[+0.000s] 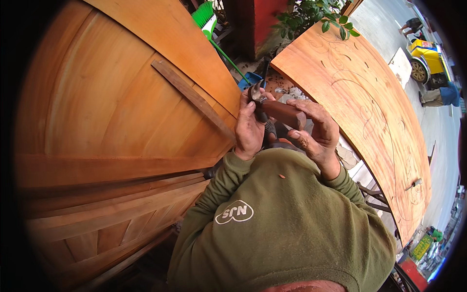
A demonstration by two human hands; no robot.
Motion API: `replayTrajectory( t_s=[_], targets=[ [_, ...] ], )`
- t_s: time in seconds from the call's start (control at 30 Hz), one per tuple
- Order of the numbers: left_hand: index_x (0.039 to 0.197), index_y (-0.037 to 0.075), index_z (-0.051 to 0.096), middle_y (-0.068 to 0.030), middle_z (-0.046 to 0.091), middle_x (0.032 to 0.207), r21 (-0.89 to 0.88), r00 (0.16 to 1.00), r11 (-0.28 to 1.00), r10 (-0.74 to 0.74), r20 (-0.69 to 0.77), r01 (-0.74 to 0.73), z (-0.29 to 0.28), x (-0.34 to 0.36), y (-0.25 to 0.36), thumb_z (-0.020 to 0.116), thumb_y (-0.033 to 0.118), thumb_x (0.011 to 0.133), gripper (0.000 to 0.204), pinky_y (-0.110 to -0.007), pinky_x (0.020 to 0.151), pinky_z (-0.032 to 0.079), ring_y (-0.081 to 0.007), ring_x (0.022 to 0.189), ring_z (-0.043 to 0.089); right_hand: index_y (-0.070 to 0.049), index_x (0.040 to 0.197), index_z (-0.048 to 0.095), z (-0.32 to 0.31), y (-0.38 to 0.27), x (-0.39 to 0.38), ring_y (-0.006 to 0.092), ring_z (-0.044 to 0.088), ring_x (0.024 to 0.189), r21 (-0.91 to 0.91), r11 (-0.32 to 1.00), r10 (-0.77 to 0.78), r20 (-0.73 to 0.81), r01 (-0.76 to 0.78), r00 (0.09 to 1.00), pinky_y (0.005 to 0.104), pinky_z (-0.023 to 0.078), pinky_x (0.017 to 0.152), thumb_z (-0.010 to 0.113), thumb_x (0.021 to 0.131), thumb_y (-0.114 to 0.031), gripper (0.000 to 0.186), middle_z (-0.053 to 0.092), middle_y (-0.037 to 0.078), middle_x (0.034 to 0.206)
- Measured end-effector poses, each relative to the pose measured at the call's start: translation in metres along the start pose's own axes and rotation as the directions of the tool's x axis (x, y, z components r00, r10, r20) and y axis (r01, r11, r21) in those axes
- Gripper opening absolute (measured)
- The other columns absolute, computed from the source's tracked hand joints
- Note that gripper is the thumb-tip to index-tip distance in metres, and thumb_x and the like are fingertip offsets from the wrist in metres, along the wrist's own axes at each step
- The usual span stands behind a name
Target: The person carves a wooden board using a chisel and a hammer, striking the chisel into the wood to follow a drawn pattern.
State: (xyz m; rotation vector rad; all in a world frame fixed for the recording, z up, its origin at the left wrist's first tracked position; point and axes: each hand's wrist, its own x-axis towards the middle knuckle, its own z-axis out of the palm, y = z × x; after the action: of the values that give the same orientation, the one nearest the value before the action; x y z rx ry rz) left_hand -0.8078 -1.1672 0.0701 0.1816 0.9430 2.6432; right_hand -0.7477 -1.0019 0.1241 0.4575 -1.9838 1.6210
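Both of my hands are raised in front of me around a claw hammer (283, 114) with a dark metal head and a thick reddish-brown wooden handle. My left hand (249, 127) is closed at the head, with the thumb against the dark metal. Around the handle's broad end, which points right, my right hand (320, 134) curves its fingers above and its thumb below. Part of the head is hidden by the left fingers. To the left stands a large panelled wooden door (112, 112), with a narrow dark wood strip (192, 100) against it.
On the right, a wide wooden panel (365, 92) bears curling drawn lines and a small cylindrical object (415, 184). A green broom (204, 18) and a blue dustpan (249, 79) are ahead. Leaves (316, 18) overhang the panel. Farther right are a yellow vehicle (428, 57) and people.
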Motion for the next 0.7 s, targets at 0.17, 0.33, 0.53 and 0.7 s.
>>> replayTrajectory(
  t_s=[0.17, 0.33, 0.53, 0.7],
  targets=[
    [0.139, 0.011, 0.048, -0.0101, 0.061, 0.127, -0.036, 1.000, 0.999, 0.017, -0.019, -0.018, -0.009, -0.019, -0.007, 0.036, 0.024, 0.107, 0.037, -0.032, 0.091, 0.051, -0.0161, 0.112, 0.060, 0.003, 0.131, 0.063, 0.005, -0.011, -0.008, 0.0295, 0.066, 0.122, 0.073, 0.994, 0.075, 0.035, -0.078, 0.997, 0.0414, 0.052, 0.104, 0.085, 0.085, -0.011, 0.053, 0.069, 0.019, 0.129],
    [0.141, 0.011, 0.046, -0.0166, 0.059, 0.138, -0.015, 0.993, 0.993, 0.118, -0.032, -0.118, -0.005, -0.032, -0.014, 0.037, 0.026, 0.108, 0.037, -0.041, 0.109, 0.046, -0.0247, 0.131, 0.056, 0.000, 0.140, 0.057, 0.005, -0.004, -0.018, 0.0249, 0.062, 0.125, 0.214, 0.948, 0.229, 0.057, -0.236, 0.972, 0.0385, 0.050, 0.104, 0.082, 0.089, -0.011, 0.057, 0.065, 0.016, 0.136],
    [0.143, 0.014, 0.041, -0.0182, 0.049, 0.151, 0.052, 0.964, 0.967, 0.251, -0.088, -0.248, 0.004, -0.050, -0.005, 0.037, 0.022, 0.108, 0.036, -0.042, 0.114, 0.041, -0.0275, 0.137, 0.052, -0.001, 0.145, 0.052, 0.021, 0.004, 0.006, 0.0246, 0.059, 0.128, 0.355, 0.881, 0.264, 0.178, -0.312, 0.948, 0.0391, 0.044, 0.112, 0.076, 0.095, -0.011, 0.056, 0.063, 0.016, 0.135],
    [0.150, 0.013, 0.031, -0.0134, 0.042, 0.159, 0.367, 0.941, 0.911, 0.275, -0.196, -0.190, -0.021, -0.088, -0.021, 0.036, 0.026, 0.111, 0.041, -0.043, 0.115, 0.038, -0.0220, 0.145, 0.042, 0.000, 0.137, 0.057, 0.025, 0.027, 0.005, 0.0226, 0.060, 0.125, 0.249, 0.895, 0.260, 0.384, -0.371, 0.886, 0.0371, 0.044, 0.110, 0.067, 0.102, -0.017, 0.041, 0.065, 0.015, 0.132]
  ],
)
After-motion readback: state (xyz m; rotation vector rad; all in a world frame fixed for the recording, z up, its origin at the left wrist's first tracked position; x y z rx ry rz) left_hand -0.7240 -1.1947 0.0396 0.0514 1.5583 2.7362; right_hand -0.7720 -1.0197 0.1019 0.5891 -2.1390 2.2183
